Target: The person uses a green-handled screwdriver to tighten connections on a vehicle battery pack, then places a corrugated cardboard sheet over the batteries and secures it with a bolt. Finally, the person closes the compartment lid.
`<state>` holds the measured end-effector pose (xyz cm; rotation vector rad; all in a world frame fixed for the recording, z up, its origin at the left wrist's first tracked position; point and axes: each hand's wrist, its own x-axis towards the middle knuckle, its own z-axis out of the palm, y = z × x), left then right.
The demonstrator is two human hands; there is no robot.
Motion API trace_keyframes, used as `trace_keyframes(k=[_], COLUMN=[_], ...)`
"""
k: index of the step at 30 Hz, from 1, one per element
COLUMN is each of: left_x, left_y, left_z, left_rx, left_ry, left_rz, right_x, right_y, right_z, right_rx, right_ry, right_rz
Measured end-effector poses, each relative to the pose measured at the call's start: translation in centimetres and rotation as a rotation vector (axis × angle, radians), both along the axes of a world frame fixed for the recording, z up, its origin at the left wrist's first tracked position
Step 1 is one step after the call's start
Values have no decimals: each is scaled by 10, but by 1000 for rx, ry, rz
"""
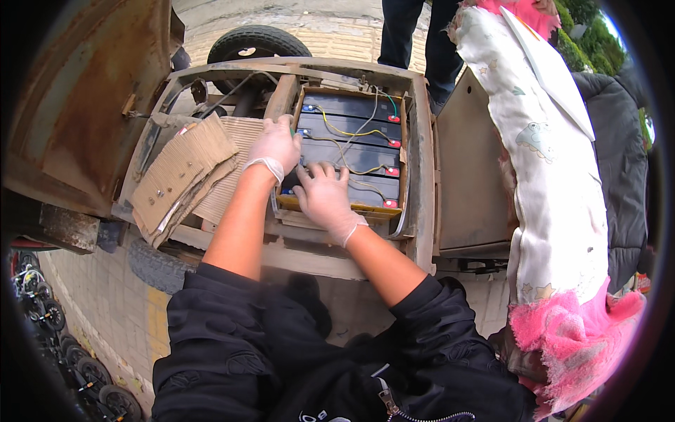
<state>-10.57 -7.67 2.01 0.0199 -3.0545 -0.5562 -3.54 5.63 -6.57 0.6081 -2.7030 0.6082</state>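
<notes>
Black jacket [302, 373] hogs the bottom of my view, so I'm peering past it remotely. Four batteries [369, 155] sit in a row in their box [403, 158], inside the rusty metal frame [422, 183]. Left hand [275, 146] is curled at the box's left edge; can't tell if it's gripping anything. Right hand [325, 195] is loosely spread, fingertips down on the nearest battery. Progress, my guess: batteries are in, wires [341, 131] reach the red terminals [395, 143], so the left ends look like the unfinished bit, though hands hide some. Small metal bits [160, 192] lie on the cardboard [184, 160]; no clue if they're needed.
</notes>
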Motion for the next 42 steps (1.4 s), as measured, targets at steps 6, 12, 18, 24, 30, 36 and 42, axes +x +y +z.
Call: trace_keyframes(k=[6, 12, 18, 24, 30, 36, 42], left_x=[6, -1, 0, -4, 1, -5, -5], left_y=[1, 2, -3, -6, -12, 4, -5], left_z=[6, 7, 8, 14, 8, 14, 0], left_rx=[69, -2, 58, 38, 86, -19, -24], left_ry=[47, -74, -62, -174, -43, -152, 89], left_rz=[-36, 4, 39, 4, -97, 120, -190], right_x=[18, 24, 29, 31, 30, 30, 30], right_y=[30, 35, 31, 30, 29, 29, 30], right_z=[5, -11, -13, -6, -4, -4, -3], right_rx=[-8, 127, 196, 240, 246, 210, 190], right_ry=[48, -110, -185, -199, -220, -229, -238], right_rz=[-284, -208, -204, -193, -190, -186, -178])
